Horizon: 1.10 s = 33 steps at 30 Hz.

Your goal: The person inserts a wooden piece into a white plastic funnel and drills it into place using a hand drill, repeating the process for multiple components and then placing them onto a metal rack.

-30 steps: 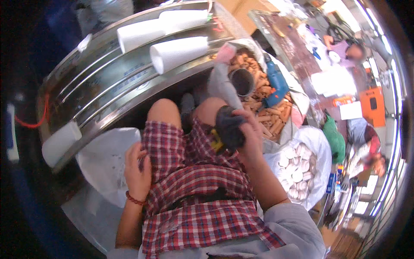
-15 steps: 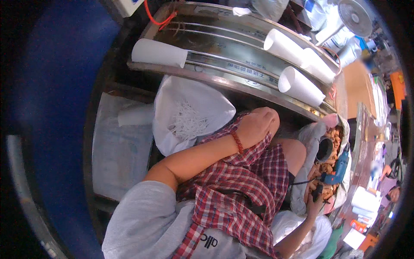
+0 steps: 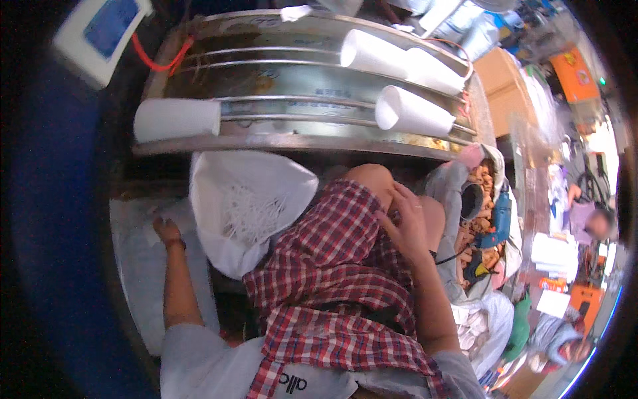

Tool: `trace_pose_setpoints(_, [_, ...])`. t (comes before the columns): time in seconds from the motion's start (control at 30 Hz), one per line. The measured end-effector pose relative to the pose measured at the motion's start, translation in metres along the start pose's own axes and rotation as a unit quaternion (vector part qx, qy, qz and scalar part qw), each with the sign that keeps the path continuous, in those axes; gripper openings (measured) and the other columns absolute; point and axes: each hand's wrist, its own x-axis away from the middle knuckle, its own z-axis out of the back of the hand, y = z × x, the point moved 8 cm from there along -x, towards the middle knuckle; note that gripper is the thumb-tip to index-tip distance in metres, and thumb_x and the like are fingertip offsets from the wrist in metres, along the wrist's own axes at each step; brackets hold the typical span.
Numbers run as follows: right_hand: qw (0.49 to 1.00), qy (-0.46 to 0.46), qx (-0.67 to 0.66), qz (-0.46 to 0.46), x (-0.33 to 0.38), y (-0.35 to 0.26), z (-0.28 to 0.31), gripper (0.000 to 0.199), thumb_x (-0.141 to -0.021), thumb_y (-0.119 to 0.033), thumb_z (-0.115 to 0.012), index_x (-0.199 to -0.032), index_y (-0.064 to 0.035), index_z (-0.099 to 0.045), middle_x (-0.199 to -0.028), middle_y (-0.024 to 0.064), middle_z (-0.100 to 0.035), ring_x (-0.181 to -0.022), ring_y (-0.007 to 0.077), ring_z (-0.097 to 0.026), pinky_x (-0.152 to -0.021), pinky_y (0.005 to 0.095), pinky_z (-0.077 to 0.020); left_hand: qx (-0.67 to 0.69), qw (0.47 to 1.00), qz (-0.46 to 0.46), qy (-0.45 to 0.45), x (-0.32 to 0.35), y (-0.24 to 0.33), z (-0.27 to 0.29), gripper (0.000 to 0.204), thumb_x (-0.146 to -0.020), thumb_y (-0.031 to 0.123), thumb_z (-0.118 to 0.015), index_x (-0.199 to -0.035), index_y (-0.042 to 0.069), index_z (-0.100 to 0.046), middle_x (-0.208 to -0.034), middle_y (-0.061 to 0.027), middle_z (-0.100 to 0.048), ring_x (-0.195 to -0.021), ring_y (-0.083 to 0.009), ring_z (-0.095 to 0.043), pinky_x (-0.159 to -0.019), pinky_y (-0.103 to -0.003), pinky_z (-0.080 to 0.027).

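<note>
My left hand [image 3: 167, 233] reaches down to the left, over a shallow bin [image 3: 143, 286] lined with cloudy plastic. Its fingers look bent and apart, close to a whitish, blurred shape whose outline I cannot make out. Against my bare knees rests my right hand [image 3: 407, 223], fingers spread, with nothing in it. Between the bin and my leg stands a white bag [image 3: 216, 179] holding many thin white sticks [image 3: 256, 213]. To the right, a blue power drill [image 3: 498, 216] lies on brown, knobbly pieces [image 3: 465, 236] in a cloth-lined container.
Ahead, a metal trough [image 3: 266, 143] carries long metal rods [image 3: 299, 100] and white tapered sleeves [image 3: 176, 118]. A white device [image 3: 100, 40] with a red cord sits at upper left. A cardboard box [image 3: 502, 83] and a co-worker [image 3: 598, 223] are off to the right.
My left hand has left my knee and moved left to the plastic-lined bin. My right hand has come from beside the drill onto my knees. The view has turned rightward.
</note>
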Motion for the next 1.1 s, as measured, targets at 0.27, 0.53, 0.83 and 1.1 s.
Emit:
trace_pose_setpoints(0.27, [0.997,0.044,0.053,0.026,-0.026,0.010,-0.004,0.020,-0.077,-0.008,-0.065,-0.095,-0.0046,-0.059,-0.123,0.0136,-0.053,-0.116,0.0330,-0.048,-0.097,0.0422,-0.0372,-0.411,0.852,-0.019,-0.326,0.063,0.042,-0.097,0.047,-0.088,0.020,-0.053,-0.132,0.006,-0.043,-0.138,-0.0144,-0.040,-0.124,-0.0316,-0.041,-0.104,-0.047,-0.030])
trace_pose_setpoints(0.53, [0.996,-0.004,0.084,0.020,-0.034,0.013,-0.016,0.033,-0.079,-0.016,-0.065,-0.109,-0.0041,-0.057,-0.123,0.0156,-0.053,-0.119,0.0332,-0.046,-0.098,0.0431,-0.0362,-0.528,0.780,-0.104,-0.319,0.037,0.046,-0.134,0.043,-0.090,0.026,-0.048,-0.129,0.009,-0.047,-0.136,-0.0108,-0.043,-0.128,-0.0281,-0.037,-0.106,-0.051,-0.023])
trace_pose_setpoints(0.83, [0.993,0.107,-0.047,0.011,-0.036,0.010,0.007,0.019,-0.080,-0.010,-0.062,-0.097,-0.0018,-0.060,-0.116,0.0156,-0.057,-0.109,0.0330,-0.052,-0.092,0.0403,-0.0415,-0.757,0.477,-0.412,-0.169,0.059,0.043,-0.081,0.041,-0.092,0.031,-0.043,-0.127,0.012,-0.052,-0.134,-0.0067,-0.046,-0.132,-0.0243,-0.033,-0.108,-0.055,-0.014])
trace_pose_setpoints(1.1, [0.964,0.086,-0.247,-0.050,0.022,0.029,-0.018,0.013,-0.085,0.000,-0.057,-0.097,0.0035,-0.059,-0.106,0.0097,-0.060,-0.096,0.0163,-0.057,-0.084,0.0271,-0.0451,-0.784,0.500,-0.304,-0.209,0.041,0.063,0.038,0.037,-0.089,0.030,-0.049,-0.122,0.016,-0.057,-0.136,-0.0076,-0.045,-0.126,-0.0284,-0.037,-0.107,-0.053,-0.014])
